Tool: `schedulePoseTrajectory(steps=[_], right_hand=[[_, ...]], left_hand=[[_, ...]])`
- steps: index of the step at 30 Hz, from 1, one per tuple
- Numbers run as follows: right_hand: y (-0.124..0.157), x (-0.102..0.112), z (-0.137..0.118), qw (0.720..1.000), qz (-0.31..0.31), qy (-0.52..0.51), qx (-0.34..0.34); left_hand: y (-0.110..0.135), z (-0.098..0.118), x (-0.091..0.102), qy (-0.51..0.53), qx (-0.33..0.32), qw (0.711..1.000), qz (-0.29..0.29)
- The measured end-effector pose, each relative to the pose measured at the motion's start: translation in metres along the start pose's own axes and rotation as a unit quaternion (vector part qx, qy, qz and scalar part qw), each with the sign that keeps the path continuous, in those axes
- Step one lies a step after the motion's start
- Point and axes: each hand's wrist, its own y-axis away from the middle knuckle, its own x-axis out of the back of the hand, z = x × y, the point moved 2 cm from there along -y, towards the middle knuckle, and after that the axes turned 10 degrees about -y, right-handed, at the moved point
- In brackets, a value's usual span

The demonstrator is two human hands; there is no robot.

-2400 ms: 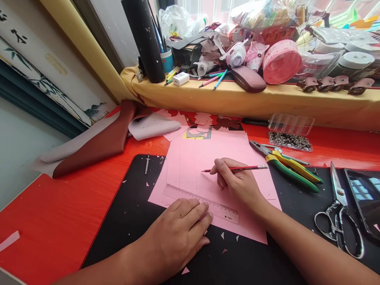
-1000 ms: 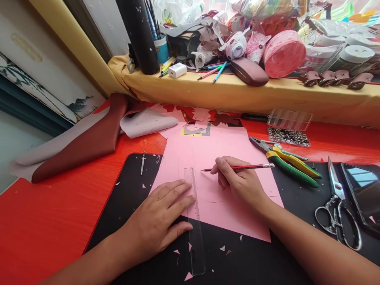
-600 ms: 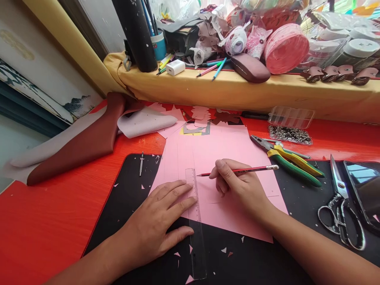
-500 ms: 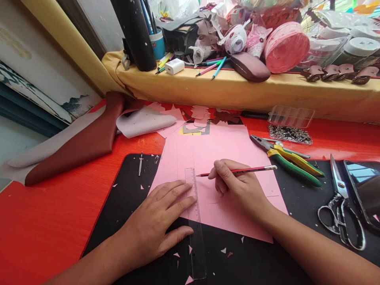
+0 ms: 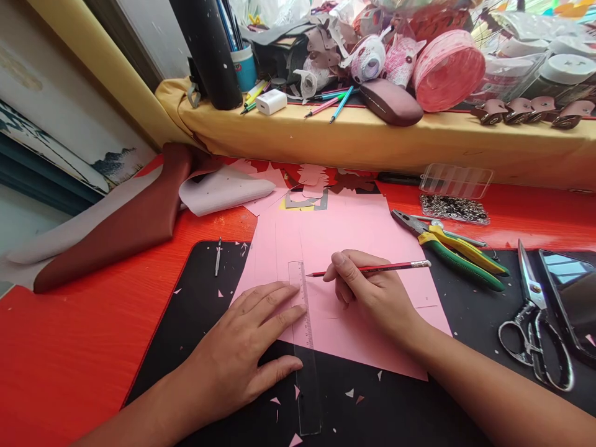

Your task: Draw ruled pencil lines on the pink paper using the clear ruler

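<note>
A pink sheet with thin pencil lines lies over the black mat. Across its lower edge runs a clear ruler, partly on the sheet and partly on the mat. My left hand lies flat with fingers spread, its fingertips pressing on the ruler. Between thumb and fingers, my right hand holds a red and black pencil with a white eraser end. The pencil's tip is close to the ruler's right edge; whether it touches the sheet I cannot tell.
Pliers, scissors and a phone lie at the right. Behind them is an open clear box of metal bits. Rolled brown material lies at the left. A cluttered ledge runs along the back.
Hardly anything differs: the whole view has shifted very slightly. Both hands, the ruler and the pencil keep practically the same places on the sheet.
</note>
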Motion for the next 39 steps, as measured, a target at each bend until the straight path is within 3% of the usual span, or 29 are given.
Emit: schedulePoseTrajectory(steps=[39], right_hand=[[0.0001, 0.0009, 0.0004, 1.0, -0.005, 0.025, -0.002]], left_hand=[[-0.0007, -0.0007, -0.0001, 0.013, 0.011, 1.0, -0.004]])
